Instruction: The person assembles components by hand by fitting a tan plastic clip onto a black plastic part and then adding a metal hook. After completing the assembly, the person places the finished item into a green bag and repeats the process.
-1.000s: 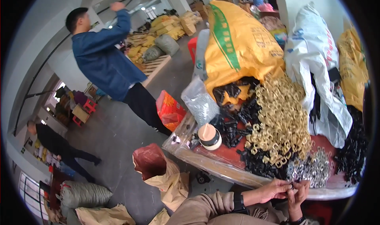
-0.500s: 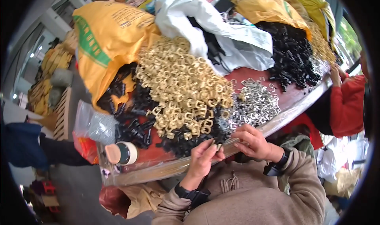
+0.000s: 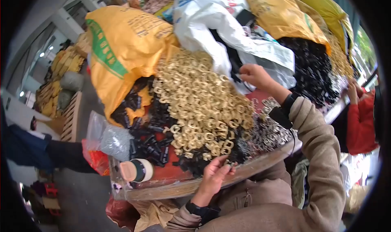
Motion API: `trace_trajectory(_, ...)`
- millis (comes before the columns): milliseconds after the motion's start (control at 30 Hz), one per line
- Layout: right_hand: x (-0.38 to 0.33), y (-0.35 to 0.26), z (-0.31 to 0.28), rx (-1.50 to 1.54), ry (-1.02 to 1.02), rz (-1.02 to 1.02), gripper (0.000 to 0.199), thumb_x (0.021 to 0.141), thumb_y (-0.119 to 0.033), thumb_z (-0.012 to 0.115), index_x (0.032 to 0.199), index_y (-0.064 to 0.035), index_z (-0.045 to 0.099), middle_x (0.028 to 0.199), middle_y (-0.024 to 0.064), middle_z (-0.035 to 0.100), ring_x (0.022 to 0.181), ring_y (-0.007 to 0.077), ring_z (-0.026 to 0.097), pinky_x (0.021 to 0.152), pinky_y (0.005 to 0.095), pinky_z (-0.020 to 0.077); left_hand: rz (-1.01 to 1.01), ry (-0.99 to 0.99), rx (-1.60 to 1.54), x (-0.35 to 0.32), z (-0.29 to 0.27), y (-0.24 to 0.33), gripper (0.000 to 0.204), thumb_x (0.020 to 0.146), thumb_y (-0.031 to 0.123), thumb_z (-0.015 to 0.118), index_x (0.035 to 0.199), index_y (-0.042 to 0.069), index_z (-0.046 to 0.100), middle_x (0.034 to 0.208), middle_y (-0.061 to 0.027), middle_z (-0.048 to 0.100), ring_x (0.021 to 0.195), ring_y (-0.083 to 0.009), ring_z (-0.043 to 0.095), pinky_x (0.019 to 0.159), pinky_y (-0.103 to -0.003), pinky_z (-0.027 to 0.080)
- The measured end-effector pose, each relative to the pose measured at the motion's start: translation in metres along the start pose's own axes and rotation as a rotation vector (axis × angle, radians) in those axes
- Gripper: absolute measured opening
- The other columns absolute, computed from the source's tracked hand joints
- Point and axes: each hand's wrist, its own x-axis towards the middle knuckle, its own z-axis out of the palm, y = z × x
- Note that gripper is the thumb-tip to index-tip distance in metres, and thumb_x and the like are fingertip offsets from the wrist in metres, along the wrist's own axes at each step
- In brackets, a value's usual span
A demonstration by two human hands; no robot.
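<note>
My left hand [image 3: 212, 178] is closed in a pinch at the table's near edge, holding a small piece [image 3: 231, 163] with a dark body and a bright metal part; its exact kind is too small to tell. Far forward, my right hand [image 3: 255, 76] reaches over the pile to the mouth of a white plastic sack [image 3: 260, 48]. Its fingers are bent together beside thin black strips or cords [image 3: 236, 65], and what they grip is hidden. Between the hands spreads a heap of beige ring-shaped pieces [image 3: 199, 101]. Silvery metal clips [image 3: 271, 132] lie under my right forearm.
A yellow sack [image 3: 126, 40] spills black parts [image 3: 157, 144] at the left. A lidded jar [image 3: 142, 169] and a clear bag of small grey bits [image 3: 116, 142] stand near the left corner. More black parts [image 3: 311, 67] lie at right, near a red-sleeved person [image 3: 360, 122].
My right hand has left the spot beside my left and reached forward to the white sack. My left hand keeps its pinch on the small piece. The view has shifted slightly.
</note>
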Motion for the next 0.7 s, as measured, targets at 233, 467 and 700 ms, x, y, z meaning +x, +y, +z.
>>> trace_trajectory(233,0.064,0.043,0.056,-0.372,0.170,0.209,0.036,0.072,-0.017,0.051,0.105,-0.0064,0.043,0.094,0.0194,0.054,0.089,0.0357,0.051,0.074,0.0425,0.0418,-0.023,-0.013,0.156,-0.002,-0.013,-0.009,0.036,0.082,0.012,0.050,0.115,0.001,0.041,0.082,-0.0049,0.054,0.070,-0.0090,0.049,0.066,-0.022,0.041)
trace_trajectory(467,0.070,0.060,0.059,-0.289,0.177,0.151,0.027,0.073,-0.016,0.048,0.098,-0.0038,0.044,0.089,0.0236,0.054,0.084,0.0386,0.051,0.069,0.0454,0.0394,-0.048,-0.063,0.184,0.000,-0.004,-0.005,0.039,0.083,0.016,0.049,0.117,0.001,0.039,0.076,-0.0009,0.052,0.068,-0.0061,0.047,0.064,-0.020,0.040)
trace_trajectory(700,0.039,0.026,0.025,-0.139,0.188,-0.196,0.035,0.069,-0.014,0.055,0.099,-0.0001,0.044,0.091,0.0216,0.052,0.084,0.0363,0.050,0.071,0.0378,0.0400,-0.019,-0.070,0.120,0.002,-0.003,-0.004,0.040,0.083,0.018,0.049,0.118,0.001,0.038,0.074,0.0007,0.051,0.066,-0.0048,0.045,0.062,-0.019,0.039)
